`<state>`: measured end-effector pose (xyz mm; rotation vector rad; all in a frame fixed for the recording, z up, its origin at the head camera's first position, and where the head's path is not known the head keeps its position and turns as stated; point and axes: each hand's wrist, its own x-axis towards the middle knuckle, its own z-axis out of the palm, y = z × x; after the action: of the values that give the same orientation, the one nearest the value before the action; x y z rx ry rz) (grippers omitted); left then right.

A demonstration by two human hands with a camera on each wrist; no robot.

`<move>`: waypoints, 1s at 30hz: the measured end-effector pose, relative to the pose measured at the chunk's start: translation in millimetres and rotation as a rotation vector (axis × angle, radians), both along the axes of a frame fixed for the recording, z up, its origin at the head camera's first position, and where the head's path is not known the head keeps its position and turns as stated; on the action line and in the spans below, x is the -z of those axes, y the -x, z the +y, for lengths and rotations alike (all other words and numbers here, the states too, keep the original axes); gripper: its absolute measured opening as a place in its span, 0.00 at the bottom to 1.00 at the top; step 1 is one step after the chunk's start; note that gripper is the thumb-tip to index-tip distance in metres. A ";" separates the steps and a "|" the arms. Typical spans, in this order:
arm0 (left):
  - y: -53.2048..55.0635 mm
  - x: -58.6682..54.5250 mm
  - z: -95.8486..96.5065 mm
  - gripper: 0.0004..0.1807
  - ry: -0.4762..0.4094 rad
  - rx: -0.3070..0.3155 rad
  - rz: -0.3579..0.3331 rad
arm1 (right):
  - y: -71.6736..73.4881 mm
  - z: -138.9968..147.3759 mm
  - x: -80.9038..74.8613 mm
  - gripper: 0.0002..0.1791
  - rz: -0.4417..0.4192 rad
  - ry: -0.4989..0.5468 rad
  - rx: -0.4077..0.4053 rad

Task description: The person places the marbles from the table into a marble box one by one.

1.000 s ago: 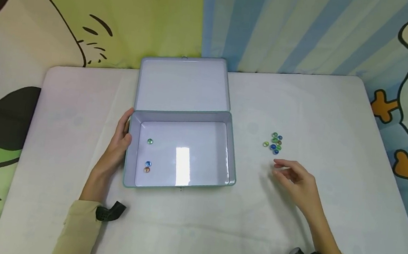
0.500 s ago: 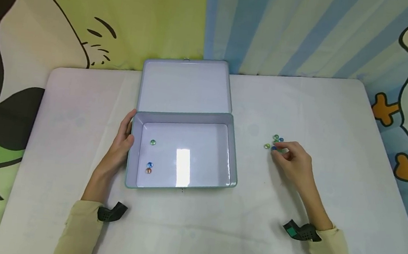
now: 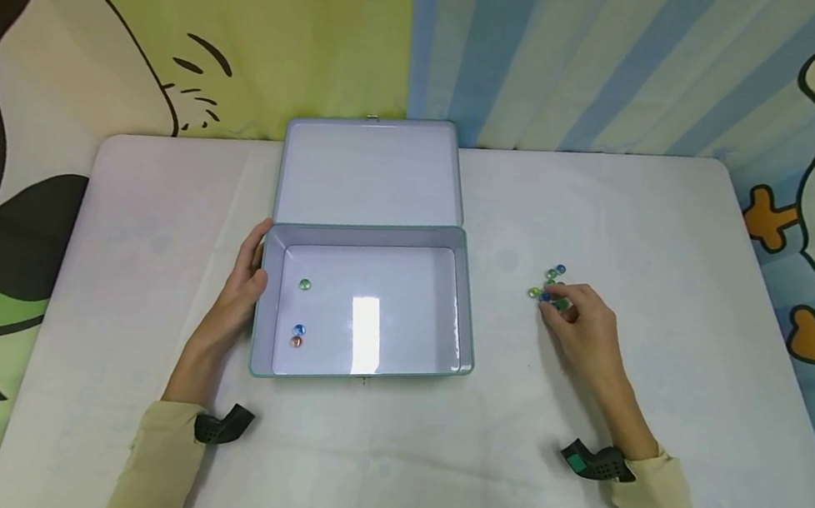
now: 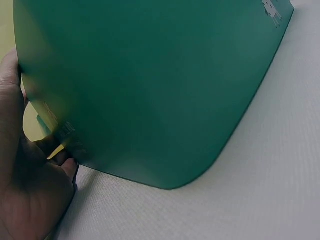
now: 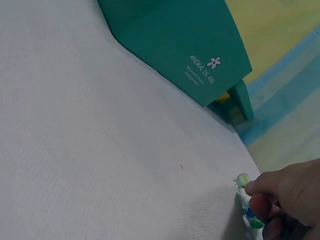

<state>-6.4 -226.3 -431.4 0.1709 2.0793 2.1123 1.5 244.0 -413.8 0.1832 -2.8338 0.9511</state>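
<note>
A shallow lidded tin box [image 3: 459,293], pale inside and green outside, lies open on the table. A green marble [image 3: 305,284], a blue marble [image 3: 299,330] and an orange-brown marble [image 3: 296,342] lie on its left floor. My left hand [image 3: 232,301] holds the box's left wall near the hinge corner. To the right of the box, my right hand [image 3: 584,324] has thumb and forefinger down among a small cluster of glass marbles. A blue marble [image 3: 545,296] shows right at the fingertips; I cannot tell whether it is pinched. A yellow-green marble [image 5: 242,180] overlaps a fingertip in the right wrist view.
The box's lid [image 3: 371,174] is folded back flat toward the patterned curtain [image 3: 550,61]. A white cloth [image 3: 383,469] covers the table. Other loose marbles, including a blue marble [image 3: 560,269], lie just beyond my right fingers.
My right hand has moved forward and slightly left, from just short of the marbles into them. One blue marble has shifted a little away from me. My left hand stays at the box.
</note>
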 end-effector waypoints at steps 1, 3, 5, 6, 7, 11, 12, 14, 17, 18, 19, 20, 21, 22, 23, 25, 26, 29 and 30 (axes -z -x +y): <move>-0.1 0.1 0.1 0.46 0.002 0.000 0.000 | -1.2 -0.2 -1.9 0.13 0.017 0.009 -0.001; -0.4 0.4 0.1 0.46 0.000 0.000 0.001 | -3.8 -1.1 -7.0 0.14 0.055 0.034 -0.013; -0.8 0.4 -0.1 0.46 -0.001 -0.001 -0.001 | -7.0 -2.4 -13.4 0.14 0.086 0.063 -0.034; -0.9 0.3 -0.3 0.46 -0.003 -0.001 -0.001 | -8.6 -3.2 -16.9 0.15 0.096 0.078 -0.045; -0.9 0.3 -0.5 0.46 -0.005 -0.001 -0.001 | -10.1 -4.3 -20.7 0.15 0.105 0.095 -0.057; -0.6 0.0 -1.3 0.45 -0.009 -0.002 0.003 | -16.8 -9.3 -35.8 0.16 0.101 0.147 -0.101; -0.4 -0.2 -1.4 0.45 -0.008 -0.003 0.003 | -18.2 -10.9 -39.7 0.16 0.096 0.157 -0.113; -0.1 -0.6 -1.6 0.45 -0.002 -0.004 0.000 | -20.6 -14.7 -47.9 0.16 0.088 0.173 -0.143; 0.2 -1.0 -1.4 0.45 0.000 -0.004 -0.005 | -22.3 -22.0 -60.4 0.17 0.067 0.197 -0.202; 0.3 -1.0 -1.2 0.45 0.000 -0.004 -0.006 | -22.6 -24.9 -64.7 0.17 0.060 0.201 -0.223; 0.4 -0.9 -0.9 0.45 -0.004 -0.001 -0.006 | -22.8 -27.9 -68.9 0.17 0.052 0.204 -0.244; 0.5 -1.0 -0.4 0.45 -0.006 0.001 -0.007 | -22.8 -31.0 -73.1 0.17 0.043 0.206 -0.264; 0.5 -1.0 0.1 0.45 -0.011 0.003 -0.009 | -22.6 -34.3 -77.2 0.17 0.033 0.204 -0.284; 0.5 -0.9 0.2 0.45 -0.015 0.005 -0.009 | -21.8 -37.9 -81.1 0.17 0.024 0.200 -0.301; 0.5 -0.8 0.3 0.45 -0.017 0.005 -0.010 | -20.5 -41.7 -84.8 0.17 0.015 0.192 -0.317; 0.4 -0.7 0.2 0.45 -0.012 0.004 -0.012 | -17.1 -49.4 -91.6 0.17 -0.006 0.176 -0.346; 0.4 -0.5 0.1 0.45 -0.009 0.003 -0.011 | -14.9 -53.4 -94.6 0.17 -0.018 0.164 -0.358; 0.8 -0.2 -0.7 0.45 -0.004 0.001 -0.007 | -6.9 -67.1 -103.2 0.16 -0.053 0.128 -0.402; 1.0 -0.3 -0.9 0.45 -0.004 0.002 -0.004 | -4.1 -72.2 -106.0 0.15 -0.067 0.117 -0.419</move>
<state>-7.3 -227.3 -431.2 0.1688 2.0717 2.1141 5.6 171.9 -307.8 0.7680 -2.8428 1.2150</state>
